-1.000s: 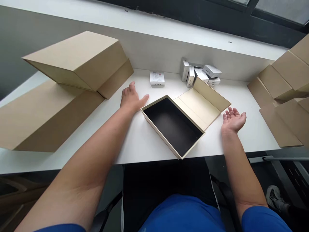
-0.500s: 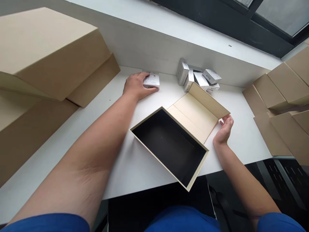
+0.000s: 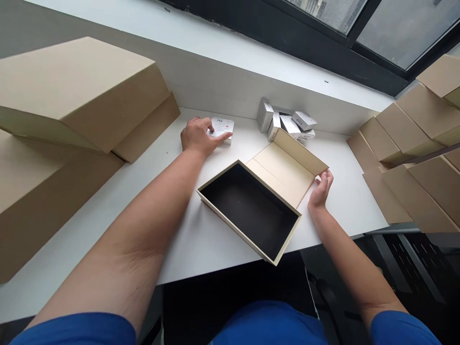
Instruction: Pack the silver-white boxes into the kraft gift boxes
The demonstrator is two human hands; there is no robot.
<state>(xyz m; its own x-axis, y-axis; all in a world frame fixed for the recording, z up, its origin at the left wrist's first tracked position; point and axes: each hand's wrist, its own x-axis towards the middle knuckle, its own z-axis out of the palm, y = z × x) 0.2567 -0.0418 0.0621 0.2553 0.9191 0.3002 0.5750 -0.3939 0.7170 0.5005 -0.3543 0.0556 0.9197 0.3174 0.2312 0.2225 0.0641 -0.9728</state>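
At eleven o'clock from the open box (image 3: pixel 247 211), the left hand (image 3: pixel 199 136) spreads its fingers over a white carton (image 3: pixel 222 125), likely light, stiff, best held by its sides; at two, the right hand (image 3: pixel 321 188) curls by the lid (image 3: pixel 285 170); any pinch is unclear.

Looks like a packing station, can't tell if workshop or office: white tabletop (image 3: pixel 212 249), left-hand stack of large brown boxes (image 3: pixel 89 81) at its left end, right-hand stack (image 3: pixel 406 124) at its right end, small white cartons (image 3: pixel 289 125) bunched by the back edge, open box (image 3: pixel 249 211) at the front edge. Dark-framed window (image 3: pixel 395 33) over a white sill (image 3: pixel 215 43) beyond the back edge.
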